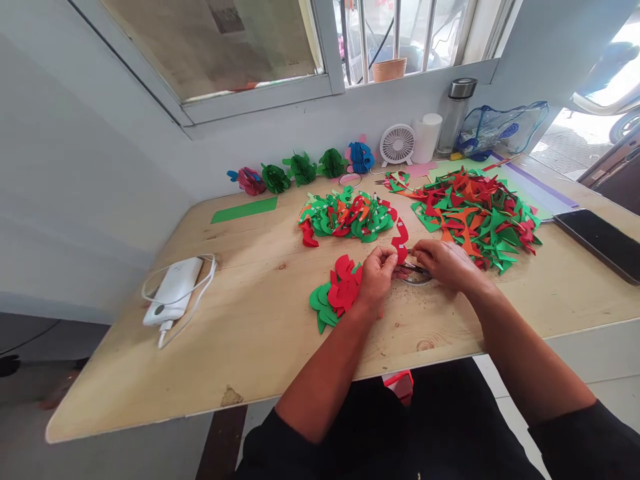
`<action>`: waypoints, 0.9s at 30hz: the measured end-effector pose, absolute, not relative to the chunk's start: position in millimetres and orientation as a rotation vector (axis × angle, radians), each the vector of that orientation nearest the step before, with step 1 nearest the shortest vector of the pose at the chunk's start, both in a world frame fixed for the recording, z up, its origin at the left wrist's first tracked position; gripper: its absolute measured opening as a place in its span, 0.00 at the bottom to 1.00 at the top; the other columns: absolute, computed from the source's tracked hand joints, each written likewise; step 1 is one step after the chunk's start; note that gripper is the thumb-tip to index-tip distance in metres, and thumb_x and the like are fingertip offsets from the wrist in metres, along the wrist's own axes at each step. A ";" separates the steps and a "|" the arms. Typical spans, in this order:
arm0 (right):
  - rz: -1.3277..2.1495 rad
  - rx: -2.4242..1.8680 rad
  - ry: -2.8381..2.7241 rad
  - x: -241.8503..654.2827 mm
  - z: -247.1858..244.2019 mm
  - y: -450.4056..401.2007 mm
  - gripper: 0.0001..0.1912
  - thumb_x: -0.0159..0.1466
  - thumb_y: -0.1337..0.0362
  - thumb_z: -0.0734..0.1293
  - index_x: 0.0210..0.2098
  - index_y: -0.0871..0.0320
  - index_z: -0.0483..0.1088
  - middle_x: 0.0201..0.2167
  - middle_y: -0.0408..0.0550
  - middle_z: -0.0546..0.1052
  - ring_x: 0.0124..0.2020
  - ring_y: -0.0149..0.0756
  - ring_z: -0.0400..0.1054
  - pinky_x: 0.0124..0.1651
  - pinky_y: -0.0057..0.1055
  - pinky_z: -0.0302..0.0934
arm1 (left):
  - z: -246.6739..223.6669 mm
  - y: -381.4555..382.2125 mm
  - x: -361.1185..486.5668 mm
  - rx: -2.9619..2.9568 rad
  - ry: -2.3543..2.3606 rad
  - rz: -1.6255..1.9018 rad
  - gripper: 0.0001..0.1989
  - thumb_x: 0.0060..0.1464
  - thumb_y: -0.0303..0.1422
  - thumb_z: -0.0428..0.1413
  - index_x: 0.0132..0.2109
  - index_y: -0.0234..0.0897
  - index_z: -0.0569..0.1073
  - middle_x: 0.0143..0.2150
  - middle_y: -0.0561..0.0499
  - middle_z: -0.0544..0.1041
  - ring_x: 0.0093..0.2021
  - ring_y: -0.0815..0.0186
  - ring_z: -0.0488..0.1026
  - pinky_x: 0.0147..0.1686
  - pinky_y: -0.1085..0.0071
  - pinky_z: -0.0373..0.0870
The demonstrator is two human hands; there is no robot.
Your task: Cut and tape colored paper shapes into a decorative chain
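Observation:
Near the table's front edge, my left hand (379, 270) pinches the near end of a red paper cutout (400, 233) with a wavy outline and small white squares on it. Close by on the right, my right hand (445, 262) has its fingers closed; a small dark tip shows at them, too small to name. A slim dark tool (416, 269) lies below the fingers, over a whitish ring (419, 281) partly hidden by the hand. Beside my left hand is a heap of red and green rounded paper cutouts (333, 297). Farther back lies a pile of green, red and orange cutouts with white squares (345, 217).
Paper scraps (475, 217) are heaped at the right, beside a phone (603, 241). A white power bank (175, 290) with a cable lies left. Along the wall stand several folded-paper figures (301, 169), a small fan (397, 145) and a glass bottle (455, 117).

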State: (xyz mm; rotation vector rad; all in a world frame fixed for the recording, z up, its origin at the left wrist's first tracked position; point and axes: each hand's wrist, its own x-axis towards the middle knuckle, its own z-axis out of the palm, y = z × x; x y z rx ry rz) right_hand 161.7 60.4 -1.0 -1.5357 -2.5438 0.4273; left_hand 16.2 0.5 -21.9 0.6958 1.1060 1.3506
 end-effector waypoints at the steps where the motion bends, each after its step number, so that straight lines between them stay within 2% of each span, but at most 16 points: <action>1: 0.444 -1.527 -2.566 162.4 -0.8 59.5 0.14 0.63 0.61 0.57 0.37 0.54 0.73 0.34 0.49 0.79 0.35 0.39 0.71 0.30 0.28 0.52 | -22.1 0.6 16.5 0.704 1.110 1.361 0.04 0.51 0.29 0.54 0.34 0.37 0.65 0.27 0.56 0.72 0.27 0.68 0.75 0.34 0.67 0.74; 10: 0.475 -1.448 -2.612 170.0 -5.3 54.0 0.13 0.62 0.63 0.58 0.39 0.55 0.73 0.35 0.48 0.79 0.33 0.37 0.71 0.31 0.27 0.54 | -21.8 1.4 16.3 0.726 1.135 1.356 0.02 0.52 0.26 0.51 0.33 0.37 0.65 0.27 0.56 0.71 0.25 0.71 0.72 0.32 0.70 0.72; 16: 0.469 -1.495 -2.493 174.2 -8.1 49.6 0.11 0.61 0.60 0.60 0.37 0.54 0.71 0.31 0.46 0.78 0.33 0.37 0.70 0.30 0.28 0.53 | -22.3 0.5 16.6 0.744 1.120 1.359 0.02 0.52 0.27 0.52 0.33 0.37 0.65 0.29 0.54 0.74 0.27 0.70 0.74 0.34 0.69 0.73; 22: 0.485 -1.363 -2.400 171.8 -13.2 47.4 0.07 0.60 0.64 0.61 0.34 0.56 0.70 0.31 0.46 0.77 0.30 0.34 0.68 0.32 0.27 0.54 | -24.5 2.1 16.3 0.742 1.095 1.369 0.02 0.52 0.26 0.51 0.32 0.37 0.65 0.27 0.56 0.72 0.27 0.70 0.74 0.33 0.70 0.73; 27: 0.483 -1.302 -2.399 170.0 -18.7 49.0 0.05 0.59 0.64 0.62 0.32 0.56 0.70 0.30 0.44 0.77 0.27 0.32 0.66 0.32 0.28 0.54 | -25.0 2.7 15.8 0.726 1.089 1.369 0.02 0.51 0.27 0.52 0.33 0.36 0.65 0.28 0.55 0.72 0.27 0.70 0.74 0.33 0.70 0.73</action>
